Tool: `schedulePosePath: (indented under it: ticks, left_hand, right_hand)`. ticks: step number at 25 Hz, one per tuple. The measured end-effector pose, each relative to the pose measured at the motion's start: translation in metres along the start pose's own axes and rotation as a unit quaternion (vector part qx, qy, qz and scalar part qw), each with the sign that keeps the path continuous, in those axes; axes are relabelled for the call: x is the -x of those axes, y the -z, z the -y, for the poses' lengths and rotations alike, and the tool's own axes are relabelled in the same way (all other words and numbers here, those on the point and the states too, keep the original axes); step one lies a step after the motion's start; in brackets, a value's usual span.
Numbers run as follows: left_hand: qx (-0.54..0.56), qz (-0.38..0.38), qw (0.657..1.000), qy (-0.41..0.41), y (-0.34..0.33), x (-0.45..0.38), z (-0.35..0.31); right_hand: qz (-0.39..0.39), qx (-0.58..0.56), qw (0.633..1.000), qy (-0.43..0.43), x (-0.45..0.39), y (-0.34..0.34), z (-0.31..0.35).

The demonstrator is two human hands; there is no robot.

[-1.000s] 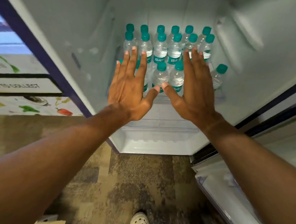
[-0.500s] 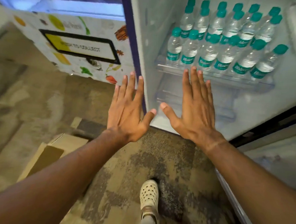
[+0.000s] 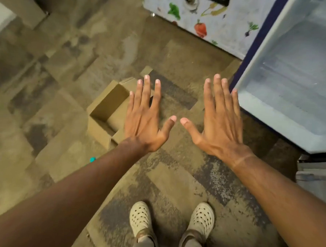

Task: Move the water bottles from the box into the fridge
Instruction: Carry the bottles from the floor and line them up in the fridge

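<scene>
Both hands flat and spread, left hand over the brown cardboard box on the carpet (flaps open, inside looks bare), right hand beside the fridge corner; neither holds anything, no bottles visible.

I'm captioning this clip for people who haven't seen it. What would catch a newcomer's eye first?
Two bare hands, the left hand and right hand, held out flat with fingers spread and holding nothing, fill the middle. Behind the left hand an open cardboard box sits on the mottled carpet. At the right edge is the pale inside of the open fridge, and a pair of cream clogs shows at the bottom.
</scene>
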State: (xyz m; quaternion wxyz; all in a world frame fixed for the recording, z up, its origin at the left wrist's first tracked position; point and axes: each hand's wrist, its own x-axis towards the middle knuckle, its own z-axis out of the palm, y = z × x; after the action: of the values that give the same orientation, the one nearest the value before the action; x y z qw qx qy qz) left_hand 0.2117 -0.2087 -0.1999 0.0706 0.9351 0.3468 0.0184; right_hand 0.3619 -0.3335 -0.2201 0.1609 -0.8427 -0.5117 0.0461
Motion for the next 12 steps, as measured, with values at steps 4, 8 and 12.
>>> schedulePosePath:
  ticks: [4, 8, 12]
  left_hand:
    - [0.020, 0.023, 0.996, 0.081, -0.013, 0.065, 0.065]
    - [0.061, 0.048, 0.984, 0.161, -0.037, 0.143, 0.123]
    - [0.099, 0.070, 0.967, 0.224, -0.064, 0.219, 0.186]
  right_hand:
    - [0.052, -0.013, 0.997, 0.048, 0.016, -0.046, 0.065]
    - [0.110, -0.026, 0.989, 0.098, 0.041, -0.092, 0.140]
    - [0.170, -0.041, 0.976, 0.131, 0.067, -0.146, 0.217]
